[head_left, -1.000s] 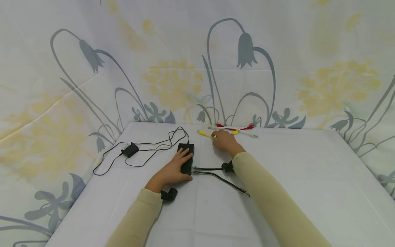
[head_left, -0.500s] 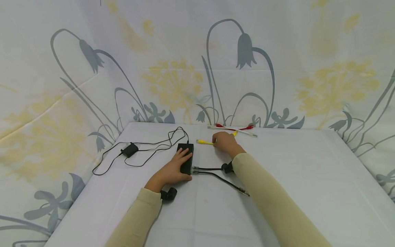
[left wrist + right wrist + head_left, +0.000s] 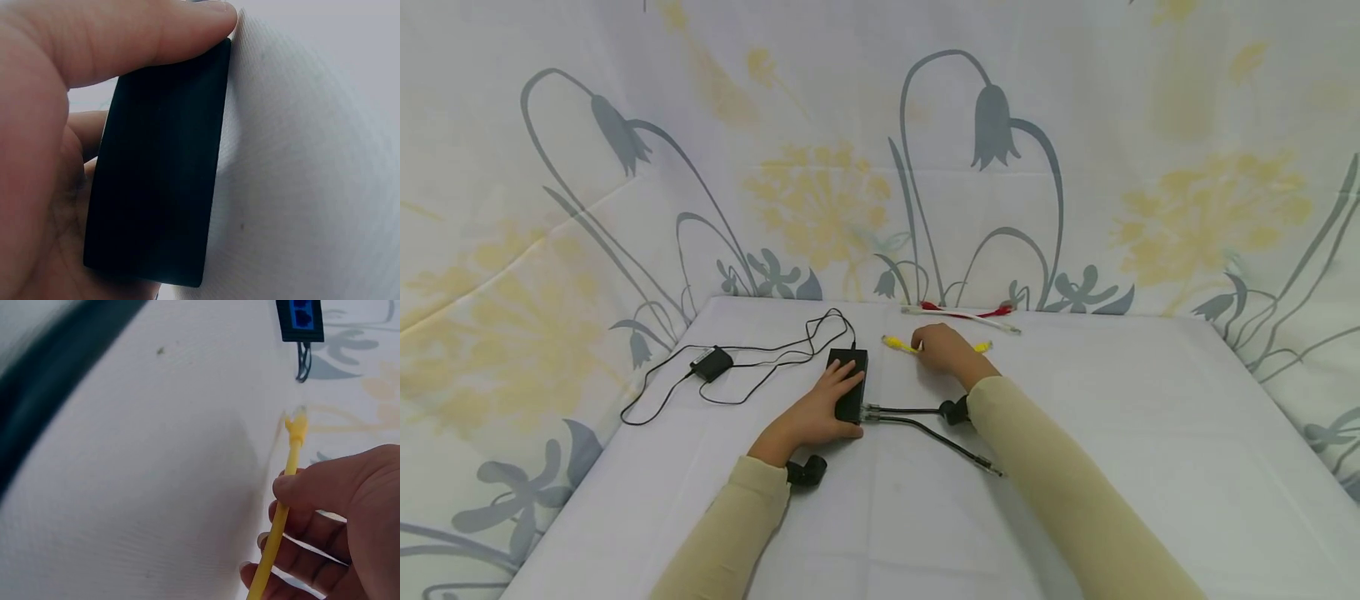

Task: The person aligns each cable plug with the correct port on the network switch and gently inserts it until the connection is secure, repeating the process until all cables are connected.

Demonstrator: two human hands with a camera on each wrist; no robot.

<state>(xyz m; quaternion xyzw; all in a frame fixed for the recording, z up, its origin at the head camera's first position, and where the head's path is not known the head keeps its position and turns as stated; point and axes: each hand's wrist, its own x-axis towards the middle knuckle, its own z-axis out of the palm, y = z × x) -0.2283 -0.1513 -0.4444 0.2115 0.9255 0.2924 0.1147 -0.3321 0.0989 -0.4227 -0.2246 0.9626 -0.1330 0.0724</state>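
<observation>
My left hand (image 3: 820, 412) holds a black network switch (image 3: 852, 406), fingers spread over its top and thumb against its near end. In the left wrist view, that thumb crosses the end of the switch (image 3: 156, 175). Two short black Ethernet cables (image 3: 917, 422) come out of the switch's right side. To the right and farther back, my right hand (image 3: 946, 354) pinches a short yellow Ethernet cable (image 3: 275, 544) between thumb and fingers. One yellow plug points left toward the switch, apart from it. The other end shows past the hand. Blue ports (image 3: 302, 315) appear in the right wrist view.
Behind the right hand, a white cable (image 3: 973, 317) lies across a red cable (image 3: 1003, 311) at the table's back edge. A black power adapter (image 3: 711, 363) with looped thin cord sits left of the switch. Flower-printed cloth (image 3: 850, 167) hangs behind the white table (image 3: 1112, 400).
My right hand has gripped the yellow cable and drawn it slightly nearer, away from the white and red cables. My left hand has stayed on the switch.
</observation>
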